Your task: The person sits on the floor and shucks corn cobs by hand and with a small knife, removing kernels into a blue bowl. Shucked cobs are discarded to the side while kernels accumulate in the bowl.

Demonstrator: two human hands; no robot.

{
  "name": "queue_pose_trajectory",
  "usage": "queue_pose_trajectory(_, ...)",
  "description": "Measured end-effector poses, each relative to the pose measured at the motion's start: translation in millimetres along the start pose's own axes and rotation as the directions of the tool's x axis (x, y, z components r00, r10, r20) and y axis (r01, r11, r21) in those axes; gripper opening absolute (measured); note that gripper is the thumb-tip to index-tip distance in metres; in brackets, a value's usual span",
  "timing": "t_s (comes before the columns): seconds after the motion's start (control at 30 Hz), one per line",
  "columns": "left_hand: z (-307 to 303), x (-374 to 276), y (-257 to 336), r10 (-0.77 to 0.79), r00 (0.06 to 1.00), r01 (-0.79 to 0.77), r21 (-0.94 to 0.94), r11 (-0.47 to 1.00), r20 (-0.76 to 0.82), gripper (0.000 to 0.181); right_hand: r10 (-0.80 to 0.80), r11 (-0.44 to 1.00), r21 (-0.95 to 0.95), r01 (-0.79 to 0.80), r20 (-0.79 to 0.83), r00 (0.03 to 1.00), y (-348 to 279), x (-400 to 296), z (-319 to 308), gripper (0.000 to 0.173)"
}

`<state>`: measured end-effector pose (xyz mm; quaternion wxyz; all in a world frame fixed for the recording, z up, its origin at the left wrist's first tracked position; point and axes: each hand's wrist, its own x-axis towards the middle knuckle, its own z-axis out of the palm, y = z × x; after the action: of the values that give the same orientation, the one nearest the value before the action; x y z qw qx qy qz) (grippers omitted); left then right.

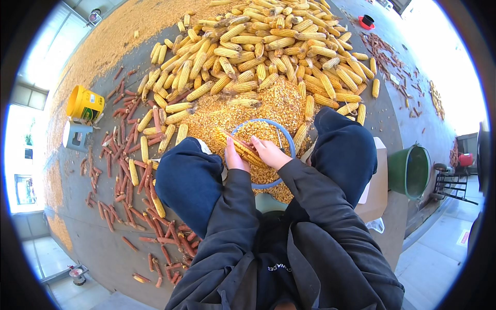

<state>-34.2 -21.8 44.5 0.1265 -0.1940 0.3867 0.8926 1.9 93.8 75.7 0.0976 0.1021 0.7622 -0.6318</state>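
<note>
Between my knees, my left hand [236,158] grips a partly shelled ear of dried corn [247,152]. My right hand [269,152] has its fingers on the upper right side of the same ear, where a reddish strip of bare cob shows. The ear slants above a round blue basin [288,136] that holds loose yellow kernels [260,130]. A thin metal rod-like tool [279,138] stands inside the basin near its right side; its lower part is hard to make out. More loose kernels [285,97] lie heaped beyond the rim.
A large pile of unshelled corn ears [267,42] rises ahead. Bare red cobs [128,174] litter the floor at left, near a yellow bucket [83,102] and a blue-grey plastic stool [76,135]. At right stand a cardboard box [378,197] and a green bucket [407,172].
</note>
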Motion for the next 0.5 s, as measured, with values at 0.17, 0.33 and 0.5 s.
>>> queue_pose_trajectory(0.17, -16.7, 8.1, -0.1, -0.061, 0.997, 0.064, -0.054, 0.996, 0.056, 0.032, -0.041, 0.869, -0.485, 0.098, 0.129, 0.991, -24.5, -19.2, -8.0, 0.049)
queue_pose_trajectory(0.33, -2.7, -2.6, 13.2, -0.013, 1.000, 0.013, -0.005, 1.000, 0.010, 0.026, -0.137, 0.818, -0.540, 0.197, 0.151, 0.979, -5.6, -19.1, -7.3, 0.050)
queue_pose_trajectory(0.5, -9.7, 1.0, 13.2, 0.058, 0.991, -0.046, 0.104, 0.994, -0.119, 0.019, -0.148, 0.877, -0.417, 0.240, 0.240, 0.959, 2.3, -25.9, 2.3, 0.045)
